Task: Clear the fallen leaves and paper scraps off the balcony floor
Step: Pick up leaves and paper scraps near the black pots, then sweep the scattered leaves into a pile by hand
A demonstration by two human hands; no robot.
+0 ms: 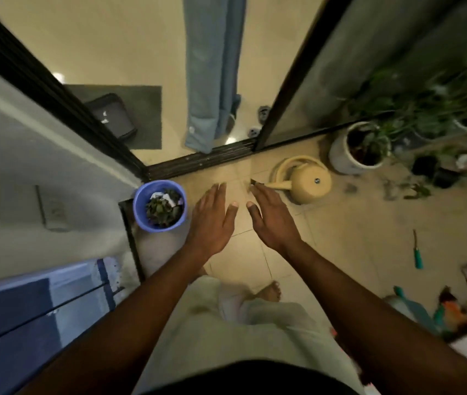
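The left hand (212,220) and right hand (272,223) are held side by side above the balcony floor (340,238), each grip spread, fingers straight, nothing held. In the blue bucket (140,215) beside the left hand, leaves and paper scraps (163,208) are seen; further leaves (414,191) are scattered on the floor at right.

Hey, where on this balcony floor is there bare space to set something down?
Bare tiles lie between the blue bucket, the door track and the watering can, under the left hand and right hand. Another sits between the watering can and the teal-handled tool. The right side is crowded with the white pot, plants and loose leaves.
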